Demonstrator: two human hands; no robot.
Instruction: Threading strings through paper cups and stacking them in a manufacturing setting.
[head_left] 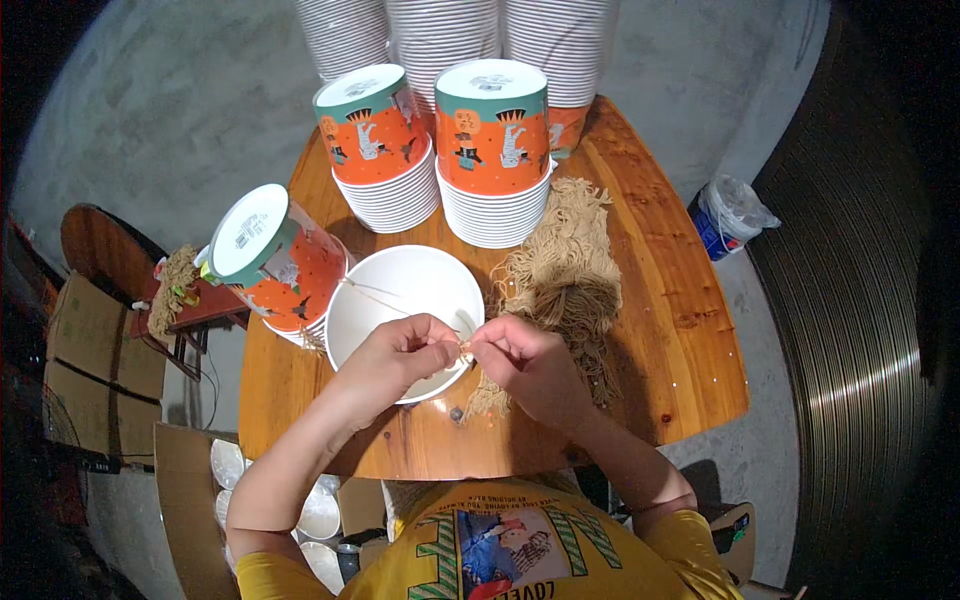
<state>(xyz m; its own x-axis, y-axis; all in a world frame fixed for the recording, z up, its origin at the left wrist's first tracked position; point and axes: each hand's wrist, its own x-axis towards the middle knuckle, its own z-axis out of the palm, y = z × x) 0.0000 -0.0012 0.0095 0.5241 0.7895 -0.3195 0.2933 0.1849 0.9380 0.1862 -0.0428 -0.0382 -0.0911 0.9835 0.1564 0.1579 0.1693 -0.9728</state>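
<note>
Over the near right rim of a white paper bucket (385,275), my left hand (400,350) and my right hand (530,365) meet, thumbs and fingertips pinched together. Between them is a short piece of beige string (465,350), partly hidden by the fingers; whether it is knotted I cannot make out. A thin strand crosses the inside of the bucket to its far left rim. Right beside my right hand lies a thick bundle of beige and brown string (565,260), its loose ends spread over the wooden table (670,300).
Upside-down stacks of orange and green printed buckets stand at the left (270,245), centre (385,150) and right (495,140). Tall stacks of white buckets (445,40) rise behind. A cardboard box (190,490) with round lids sits at lower left; a blue pail (725,220) is right.
</note>
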